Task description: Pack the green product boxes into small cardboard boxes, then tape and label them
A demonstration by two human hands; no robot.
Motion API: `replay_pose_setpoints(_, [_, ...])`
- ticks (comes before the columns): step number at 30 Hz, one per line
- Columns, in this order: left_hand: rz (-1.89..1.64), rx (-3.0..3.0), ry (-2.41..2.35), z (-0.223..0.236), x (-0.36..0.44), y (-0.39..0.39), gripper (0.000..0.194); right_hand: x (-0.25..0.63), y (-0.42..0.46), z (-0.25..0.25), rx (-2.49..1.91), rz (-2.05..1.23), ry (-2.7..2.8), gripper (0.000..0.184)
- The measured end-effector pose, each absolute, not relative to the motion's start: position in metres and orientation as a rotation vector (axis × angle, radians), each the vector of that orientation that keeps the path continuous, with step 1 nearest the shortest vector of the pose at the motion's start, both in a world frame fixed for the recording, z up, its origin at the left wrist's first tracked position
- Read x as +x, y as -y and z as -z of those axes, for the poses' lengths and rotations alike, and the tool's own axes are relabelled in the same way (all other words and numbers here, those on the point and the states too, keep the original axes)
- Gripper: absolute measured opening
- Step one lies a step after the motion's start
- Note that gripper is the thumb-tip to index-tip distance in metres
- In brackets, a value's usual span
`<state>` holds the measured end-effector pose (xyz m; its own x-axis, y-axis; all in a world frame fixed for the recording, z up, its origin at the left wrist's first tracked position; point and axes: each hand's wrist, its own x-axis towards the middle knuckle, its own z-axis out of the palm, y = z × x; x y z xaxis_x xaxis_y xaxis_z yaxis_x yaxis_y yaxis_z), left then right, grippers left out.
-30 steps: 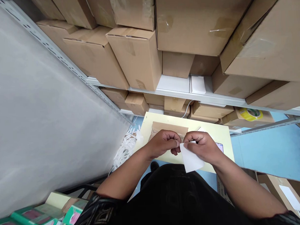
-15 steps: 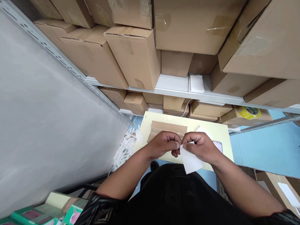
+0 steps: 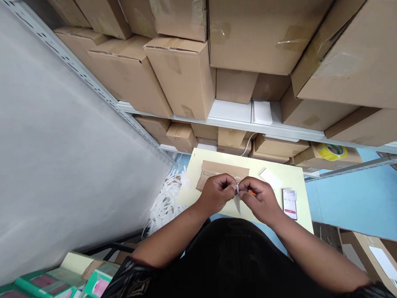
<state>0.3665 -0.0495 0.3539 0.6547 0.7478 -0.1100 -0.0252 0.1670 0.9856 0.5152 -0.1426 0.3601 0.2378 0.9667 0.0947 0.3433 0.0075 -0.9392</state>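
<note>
My left hand [image 3: 217, 194] and my right hand [image 3: 259, 198] meet above the front of a pale yellow table [image 3: 205, 155]. Both are closed in a pinch, thumbs towards each other, on the top of a small white paper sheet [image 3: 238, 205]. The sheet hangs down between them, turned nearly edge-on. Whether it is plain paper or a label I cannot tell. Behind my hands lies a flat piece of brown cardboard [image 3: 225, 167] with clear wrapping on it. Something small and orange [image 3: 251, 192] shows by my right fingers, mostly hidden.
A phone [image 3: 289, 204] and a white card [image 3: 269, 178] lie on the table's right side. Cardboard boxes [image 3: 183, 75] fill the shelves ahead, with a yellow tape roll [image 3: 332, 151]. White paper strips [image 3: 166, 198] heap beside the left wall. Green boxes [image 3: 40, 289] stand at lower left.
The white sheet has turned from facing up to nearly edge-on. My right hand has rotated and lowered slightly, uncovering the phone and the orange thing.
</note>
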Motion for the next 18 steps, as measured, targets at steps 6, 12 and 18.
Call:
replay_pose_setpoints(6, [-0.650,1.474,-0.779,-0.347,0.359,0.050,0.007,0.505,0.138,-0.352,-1.659,-0.910,1.066,0.018])
replay_pose_setpoints(12, [-0.635,1.329,-0.927,-0.305,0.331,0.031,0.008,0.505,0.121,-0.339,-1.689,-0.878,0.860,0.019])
replay_pose_setpoints(18, [-0.629,1.185,-1.218,-0.226,0.237,-0.013,0.015,0.498,0.100,-0.314,-1.689,-0.821,0.808,0.020])
